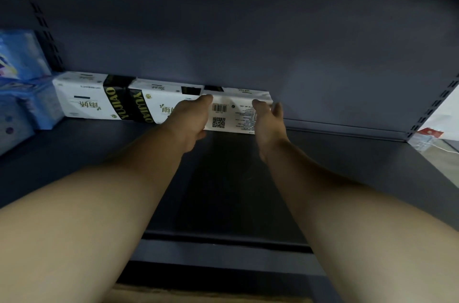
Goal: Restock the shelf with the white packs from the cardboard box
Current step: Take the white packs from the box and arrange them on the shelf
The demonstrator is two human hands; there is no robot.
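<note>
Three white packs stand in a row against the back wall of a dark grey shelf [323, 161]. The left pack [79, 96] and the middle pack [159, 104] carry black bands with gold lettering. The right pack [236, 114] shows a barcode and a QR code. My left hand [191, 119] holds this pack's left end, thumb at its top edge. At the pack's right end is my right hand [269, 119], fingers fairly straight against it. A strip of the cardboard box [198, 295] shows at the bottom edge.
Blue packs [22, 84] fill the shelf's left side, touching the left white pack. A slotted upright [42, 17] runs up the back left. At the far right another slotted upright [432, 109] and white packaging [444, 114] stand. The shelf's front lip [223, 253] lies below my forearms.
</note>
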